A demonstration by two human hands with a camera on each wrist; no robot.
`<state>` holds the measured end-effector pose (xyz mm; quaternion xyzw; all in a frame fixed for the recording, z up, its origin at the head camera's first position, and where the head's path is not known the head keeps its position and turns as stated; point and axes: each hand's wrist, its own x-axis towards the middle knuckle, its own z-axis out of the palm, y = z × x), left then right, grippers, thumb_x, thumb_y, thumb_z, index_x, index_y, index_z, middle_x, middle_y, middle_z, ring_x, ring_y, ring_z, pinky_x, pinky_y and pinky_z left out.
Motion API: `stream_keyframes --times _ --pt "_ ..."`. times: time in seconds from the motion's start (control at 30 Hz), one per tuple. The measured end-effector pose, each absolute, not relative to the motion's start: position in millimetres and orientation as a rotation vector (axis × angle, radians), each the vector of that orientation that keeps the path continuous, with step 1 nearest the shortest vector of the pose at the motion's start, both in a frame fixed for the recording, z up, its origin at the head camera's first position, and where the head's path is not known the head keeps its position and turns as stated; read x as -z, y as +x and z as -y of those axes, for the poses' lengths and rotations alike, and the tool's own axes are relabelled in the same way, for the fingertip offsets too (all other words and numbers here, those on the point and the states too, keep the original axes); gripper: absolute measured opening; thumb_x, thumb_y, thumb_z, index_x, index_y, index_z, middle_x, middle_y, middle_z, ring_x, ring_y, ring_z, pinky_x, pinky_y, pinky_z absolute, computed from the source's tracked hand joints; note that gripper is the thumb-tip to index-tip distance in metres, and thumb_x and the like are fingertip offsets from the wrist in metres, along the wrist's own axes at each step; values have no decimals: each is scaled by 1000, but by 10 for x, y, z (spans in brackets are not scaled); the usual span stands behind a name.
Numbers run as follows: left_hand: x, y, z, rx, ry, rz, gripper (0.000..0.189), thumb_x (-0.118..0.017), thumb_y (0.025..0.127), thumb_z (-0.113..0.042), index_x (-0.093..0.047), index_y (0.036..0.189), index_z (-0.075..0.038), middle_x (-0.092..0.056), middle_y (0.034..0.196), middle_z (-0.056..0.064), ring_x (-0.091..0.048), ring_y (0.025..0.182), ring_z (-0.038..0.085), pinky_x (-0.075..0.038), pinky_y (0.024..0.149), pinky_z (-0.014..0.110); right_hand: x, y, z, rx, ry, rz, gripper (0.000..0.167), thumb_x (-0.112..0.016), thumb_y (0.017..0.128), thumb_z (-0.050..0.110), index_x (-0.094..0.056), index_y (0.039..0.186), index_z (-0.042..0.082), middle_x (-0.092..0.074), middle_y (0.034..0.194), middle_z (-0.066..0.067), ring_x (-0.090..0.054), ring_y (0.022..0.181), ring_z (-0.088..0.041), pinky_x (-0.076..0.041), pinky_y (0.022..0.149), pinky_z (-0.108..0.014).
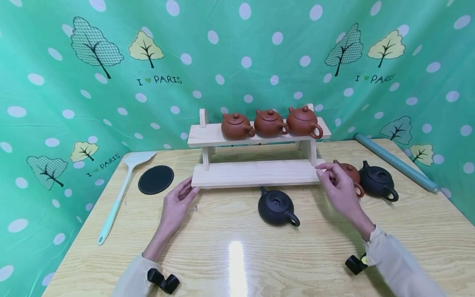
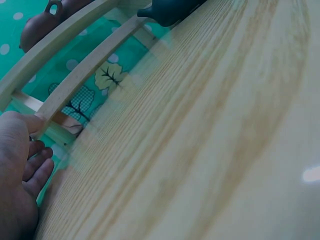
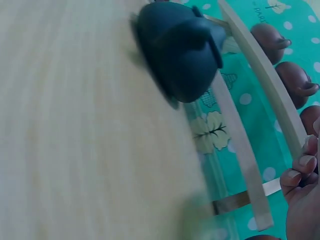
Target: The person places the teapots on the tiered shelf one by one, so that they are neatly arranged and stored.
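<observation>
A two-tier wooden shelf point(image 1: 256, 173) stands at the back middle of the table. My left hand point(image 1: 177, 204) grips the left end of its lower board, thumb on the board's edge in the left wrist view. At the opposite end, my right hand point(image 1: 340, 187) pinches the lower board's corner between thumb and fingers. Three brown teapots, a left one point(image 1: 234, 128), a middle one point(image 1: 268, 126) and a right one point(image 1: 302, 121), sit on the upper board. Just in front of the shelf is a black teapot point(image 1: 276, 208). Another brown teapot point(image 1: 350, 171) is partly hidden behind my right hand.
A second black teapot point(image 1: 378, 181) stands at the right, beside the brown one. Farther right lies a teal roll point(image 1: 397, 163). On the left are a spatula point(image 1: 118, 198) and a round black mat point(image 1: 156, 180). A green dotted cloth point(image 1: 245, 82) hangs behind the table.
</observation>
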<state>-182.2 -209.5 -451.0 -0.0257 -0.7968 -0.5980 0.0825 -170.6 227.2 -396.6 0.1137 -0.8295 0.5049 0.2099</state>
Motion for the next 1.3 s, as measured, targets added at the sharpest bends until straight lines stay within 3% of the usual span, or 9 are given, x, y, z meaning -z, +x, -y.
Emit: stream_keyframes --times 0.27,0.77,1.3 --pt "4501 -1831 2089 1770 -70 2399 51 -69 102 -16 -54 148 1 -61 140 21 -61 128 30 -50 94 11 4165 -1587 -2279 -1430 311 2324 16 -60 104 0 -66 119 -1 -44 67 3 -38 55 -11 -32 48 -29" --pt "4477 -1796 2088 1766 -91 2392 52 -70 102 -22 -55 147 0 -62 139 20 -61 127 31 -50 95 12 4314 -1380 -2191 -1489 342 2380 13 -61 103 -1 -66 116 -2 -46 69 6 -40 58 -9 -33 48 -29" --pt "4482 -1798 2079 1788 -93 2361 51 -71 101 -19 -56 146 1 -63 137 21 -62 126 32 -52 95 15 4397 -1185 -2084 -1565 385 2442 10 -61 104 3 -68 112 4 -50 70 6 -44 60 -8 -37 50 -30"
